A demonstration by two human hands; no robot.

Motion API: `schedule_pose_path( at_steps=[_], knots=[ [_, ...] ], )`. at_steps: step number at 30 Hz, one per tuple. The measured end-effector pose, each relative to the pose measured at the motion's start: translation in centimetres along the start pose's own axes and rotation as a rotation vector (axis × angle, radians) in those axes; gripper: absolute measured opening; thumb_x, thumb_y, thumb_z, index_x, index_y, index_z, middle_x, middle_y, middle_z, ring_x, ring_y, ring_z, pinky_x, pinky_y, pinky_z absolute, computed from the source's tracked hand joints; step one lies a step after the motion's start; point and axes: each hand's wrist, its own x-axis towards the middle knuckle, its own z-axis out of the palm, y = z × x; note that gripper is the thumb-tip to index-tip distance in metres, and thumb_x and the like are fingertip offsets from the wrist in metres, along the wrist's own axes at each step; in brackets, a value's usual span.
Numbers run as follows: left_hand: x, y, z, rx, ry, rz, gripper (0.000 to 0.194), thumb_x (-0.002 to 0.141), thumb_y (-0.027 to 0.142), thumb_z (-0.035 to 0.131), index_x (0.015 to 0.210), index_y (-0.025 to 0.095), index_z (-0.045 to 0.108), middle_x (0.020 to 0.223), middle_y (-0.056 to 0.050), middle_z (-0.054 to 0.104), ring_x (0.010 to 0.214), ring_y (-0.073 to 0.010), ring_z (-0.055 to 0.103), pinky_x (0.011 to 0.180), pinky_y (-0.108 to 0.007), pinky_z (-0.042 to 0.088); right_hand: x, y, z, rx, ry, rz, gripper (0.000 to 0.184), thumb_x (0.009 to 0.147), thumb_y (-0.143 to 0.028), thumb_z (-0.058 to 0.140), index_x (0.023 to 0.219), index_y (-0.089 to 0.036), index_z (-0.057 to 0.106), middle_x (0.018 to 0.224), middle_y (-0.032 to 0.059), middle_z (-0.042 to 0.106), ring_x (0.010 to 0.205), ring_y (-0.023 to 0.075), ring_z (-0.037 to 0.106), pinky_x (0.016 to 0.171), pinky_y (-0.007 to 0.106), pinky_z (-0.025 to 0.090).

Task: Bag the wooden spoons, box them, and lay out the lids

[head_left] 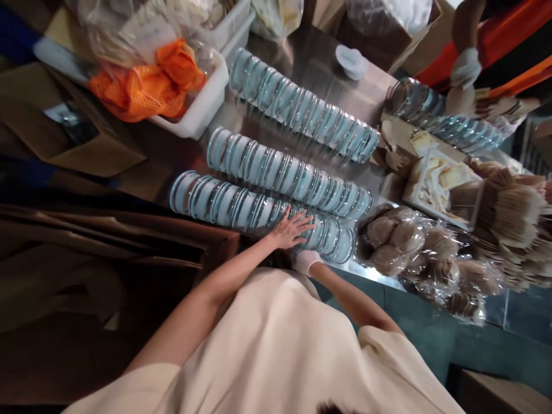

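Three long rows of clear round containers with pale bluish bands lie across the metal table: a near row (224, 201), a middle row (284, 172) and a far row (302, 109). My left hand (293, 228) is bare and open. Its spread fingers lie over the right half of the near row, seemingly touching the containers. My right hand (308, 261), in a white glove, is low at the table's near edge, just below that row. Its fingers are hidden, so whether it holds anything cannot be made out.
A white bin (207, 103) with orange mesh stands at left beside an open cardboard box (64, 121). Bagged brown bundles (401, 238) and a white basket (474, 198) sit right. A co-worker's gloved hand (466, 68) is above more containers. A white bowl (351, 62) lies behind.
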Motion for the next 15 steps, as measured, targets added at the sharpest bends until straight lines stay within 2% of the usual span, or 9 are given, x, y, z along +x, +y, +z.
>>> schedule_pose_path(
  at_steps=[2, 4, 6, 8, 10, 12, 15],
  knots=[
    [-1.4, -1.5, -0.8, 0.026, 0.069, -0.003, 0.06, 0.112, 0.049, 0.054, 0.17, 0.034, 0.05, 0.18, -0.008, 0.042, 0.169, -0.0364, 0.033, 0.137, -0.076, 0.003, 0.3, 2.8, -3.6, -0.021, 0.137, 0.055, 0.045, 0.114, -0.033, 0.044, 0.136, -0.017, 0.079, 0.121, 0.0235, 0.081, 0.115, 0.0346, 0.08, 0.094, 0.042, 0.064],
    [-3.1, -3.3, -1.6, 0.051, 0.13, -0.071, 0.062, 0.111, 0.051, 0.054, 0.17, 0.033, 0.05, 0.178, -0.01, 0.045, 0.169, -0.0396, 0.032, 0.136, -0.079, 0.0, 1.6, 5.3, -7.7, -0.071, 0.345, 0.035, 0.047, 0.116, -0.027, 0.036, 0.148, -0.019, 0.07, 0.132, 0.0217, 0.078, 0.119, 0.0303, 0.078, 0.094, 0.036, 0.061],
    [-4.4, -4.9, -2.2, 0.065, 0.123, -0.116, 0.064, 0.108, 0.054, 0.06, 0.169, 0.036, 0.052, 0.176, -0.01, 0.048, 0.167, -0.0442, 0.034, 0.132, -0.085, 0.0, 3.7, 7.0, -11.3, -0.131, 0.338, -0.073, 0.045, 0.115, -0.021, 0.043, 0.153, -0.02, 0.066, 0.144, 0.0188, 0.073, 0.125, 0.0269, 0.075, 0.096, 0.032, 0.059],
    [-5.1, -5.9, -2.4, 0.072, 0.069, -0.118, 0.062, 0.106, 0.056, 0.064, 0.166, 0.043, 0.055, 0.175, -0.008, 0.05, 0.164, -0.0471, 0.038, 0.129, -0.088, 0.003, 6.0, 7.7, -13.9, -0.166, 0.205, -0.168, 0.039, 0.111, -0.019, 0.058, 0.148, -0.017, 0.07, 0.142, 0.0158, 0.075, 0.124, 0.0239, 0.075, 0.097, 0.028, 0.057],
    [-5.1, -6.2, -2.5, 0.077, 0.027, -0.11, 0.059, 0.105, 0.056, 0.065, 0.163, 0.048, 0.057, 0.175, -0.008, 0.05, 0.162, -0.0481, 0.04, 0.128, -0.089, 0.005, 7.7, 7.8, -15.4, -0.176, 0.122, -0.204, 0.033, 0.104, -0.017, 0.07, 0.136, -0.013, 0.078, 0.129, 0.0133, 0.08, 0.115, 0.0202, 0.076, 0.096, 0.025, 0.055],
    [-4.9, -6.1, -2.4, 0.074, 0.016, -0.111, 0.058, 0.105, 0.055, 0.065, 0.162, 0.05, 0.057, 0.175, -0.007, 0.05, 0.162, -0.048, 0.04, 0.127, -0.089, 0.006, 8.4, 7.5, -15.8, -0.183, 0.101, -0.198, 0.022, 0.102, -0.019, 0.075, 0.121, -0.01, 0.082, 0.114, 0.011, 0.083, 0.103, 0.0177, 0.078, 0.095, 0.027, 0.057],
    [-4.4, -5.9, -2.3, 0.051, 0.013, -0.129, 0.059, 0.105, 0.054, 0.066, 0.163, 0.051, 0.055, 0.175, -0.006, 0.051, 0.162, -0.0479, 0.038, 0.127, -0.09, 0.008, 7.5, 6.2, -14.3, -0.178, 0.161, -0.159, 0.019, 0.103, -0.028, 0.075, 0.108, -0.011, 0.081, 0.102, 0.0089, 0.083, 0.093, 0.0191, 0.078, 0.093, 0.037, 0.062]
  ],
)
